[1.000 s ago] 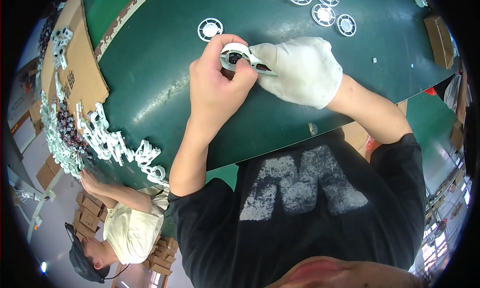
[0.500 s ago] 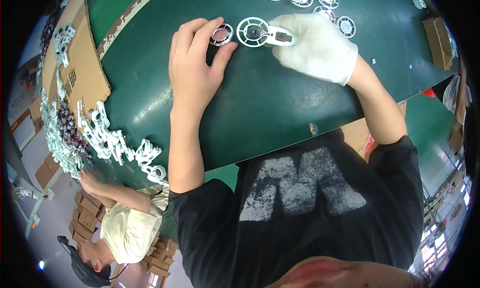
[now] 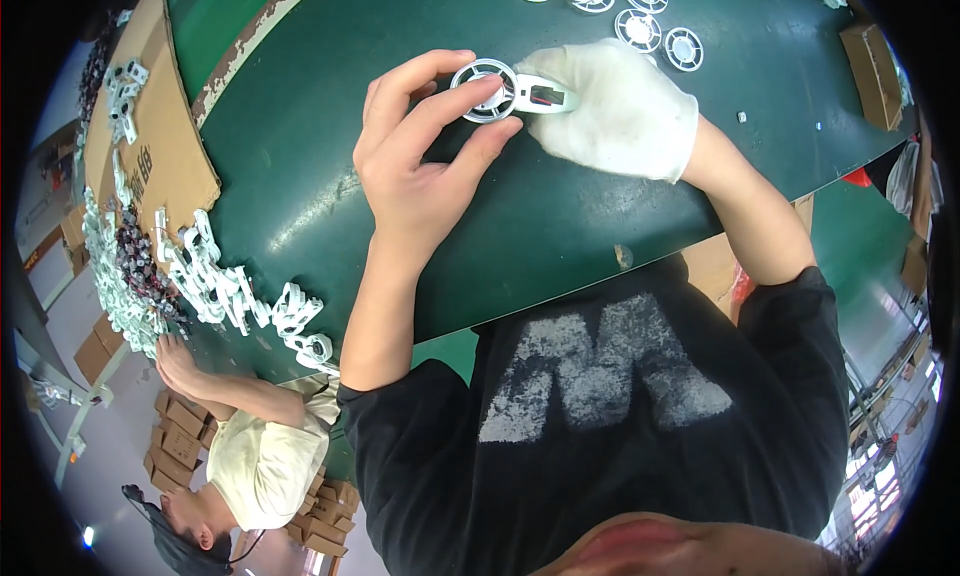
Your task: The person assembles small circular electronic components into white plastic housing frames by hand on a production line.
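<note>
Ring (image 3: 484, 119), apart earlier, now covers round end of housing (image 3: 529, 96), parts apparently lined up; left hand (image 3: 425, 166) half-curled round ring, gloved right hand (image 3: 618, 111) closed on housing.

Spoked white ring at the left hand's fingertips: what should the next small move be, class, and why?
Probably press the spoked white ring down with the left hand: it appears lined up over one end of the white part, which the gloved right hand grips.

Spoked white round cover (image 3: 495, 101) sits right over one end of this little white housing (image 3: 530, 91), stubby handle pointing right, dark slot (image 3: 547, 95) facing the camera.
</note>
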Demonstrator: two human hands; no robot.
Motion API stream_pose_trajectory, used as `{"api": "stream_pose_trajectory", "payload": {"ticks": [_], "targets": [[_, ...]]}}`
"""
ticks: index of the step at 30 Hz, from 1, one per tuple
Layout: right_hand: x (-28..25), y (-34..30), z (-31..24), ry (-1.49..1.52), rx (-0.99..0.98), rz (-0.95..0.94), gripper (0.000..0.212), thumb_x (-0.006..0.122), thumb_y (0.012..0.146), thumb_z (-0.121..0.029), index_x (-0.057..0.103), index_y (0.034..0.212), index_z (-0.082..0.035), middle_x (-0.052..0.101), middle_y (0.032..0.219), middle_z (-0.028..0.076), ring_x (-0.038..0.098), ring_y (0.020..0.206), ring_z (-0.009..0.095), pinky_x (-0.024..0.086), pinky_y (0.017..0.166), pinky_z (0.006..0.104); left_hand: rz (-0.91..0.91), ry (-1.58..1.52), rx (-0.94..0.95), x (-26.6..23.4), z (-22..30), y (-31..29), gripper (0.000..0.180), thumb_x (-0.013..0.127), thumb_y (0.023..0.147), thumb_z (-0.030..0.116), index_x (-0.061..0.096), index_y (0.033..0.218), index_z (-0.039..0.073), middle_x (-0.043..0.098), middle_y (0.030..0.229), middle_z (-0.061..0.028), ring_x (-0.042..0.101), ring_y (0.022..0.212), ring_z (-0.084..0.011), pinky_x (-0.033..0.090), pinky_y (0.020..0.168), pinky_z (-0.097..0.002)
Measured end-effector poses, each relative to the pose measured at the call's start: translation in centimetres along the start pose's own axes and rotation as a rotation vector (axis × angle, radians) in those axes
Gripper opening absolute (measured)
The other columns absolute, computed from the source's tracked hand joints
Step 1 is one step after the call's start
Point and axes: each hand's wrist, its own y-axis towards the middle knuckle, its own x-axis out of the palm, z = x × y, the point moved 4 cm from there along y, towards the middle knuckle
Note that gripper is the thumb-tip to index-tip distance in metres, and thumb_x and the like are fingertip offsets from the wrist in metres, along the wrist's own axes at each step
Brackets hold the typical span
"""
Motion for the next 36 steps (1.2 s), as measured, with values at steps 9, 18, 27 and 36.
{"api": "stream_pose_trajectory", "payload": {"ticks": [9,18,27,36], "targets": [[0.3,0.1,0.1,-0.015,-0.076,0.016,0.022,0.064,0.078,-0.02,0.071,0.093,-0.005,0.07,0.082,0.019,0.069,0.081,0.039,0.055,0.071,0.0439,0.003,-0.174,-0.16,0.4,0.0,0.1,0.055,0.09,0.07,0.008,0.071,0.122,0.007,0.068,0.115,-0.01,0.065,0.101,-0.0213,0.054,0.083,-0.0324],[0.0,-0.1,-0.7,-0.024,-0.116,-0.052,0.022,0.064,0.079,-0.021,0.07,0.095,-0.007,0.07,0.084,0.018,0.068,0.081,0.039,0.055,0.071,0.0444,-0.169,-0.485,-0.29,0.5,-0.9,-0.3,0.056,0.085,0.075,0.0,0.067,0.128,0.003,0.068,0.129,-0.0139,0.065,0.117,-0.0222,0.052,0.099,-0.032],[-0.1,-0.1,-0.8,0.175,-0.028,-0.339,0.035,0.066,0.09,-0.034,0.068,0.097,0.0,0.068,0.074,0.014,0.066,0.069,0.027,0.055,0.067,0.0397,-0.228,-0.403,-0.217,0.0,-0.2,0.2,0.049,0.082,0.074,-0.005,0.07,0.122,0.001,0.071,0.126,-0.0132,0.069,0.116,-0.0245,0.054,0.1,-0.0326],[1.7,-0.2,-0.7,0.486,0.014,-0.296,0.039,0.064,0.101,-0.038,0.072,0.114,-0.003,0.075,0.095,0.008,0.067,0.09,0.013,0.053,0.083,0.0312,-0.16,-0.521,-0.124,1.0,0.5,0.0,0.08,0.088,0.075,0.007,0.051,0.145,0.0,0.066,0.135,-0.0175,0.066,0.121,-0.0261,0.051,0.102,-0.0341]]}}
